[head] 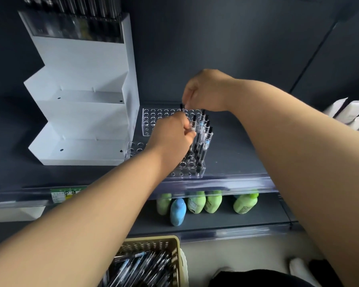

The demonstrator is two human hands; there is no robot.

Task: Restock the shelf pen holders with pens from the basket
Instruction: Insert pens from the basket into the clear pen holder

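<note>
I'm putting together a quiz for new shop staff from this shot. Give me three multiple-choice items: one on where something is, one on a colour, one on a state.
1. Where is the beige woven plastic basket of pens?
A. on the upper shelf
B. below the dark lower shelf
C. inside the white stepped stand

2. Most of the plastic bottles on that lower shelf are:
A. green
B. red
C. white

3. The right hand is:
A. lying flat on the shelf
B. reaching into the basket
C. pinching a black-tipped clear pen over the rear clear holder with round holes

Key: 1 B, as it sits at the bottom of the view, under the shelf edges. 2 A, as four green ones stand by a single blue bottle. 3 C, as its fingertips close on the pen's top.
</note>
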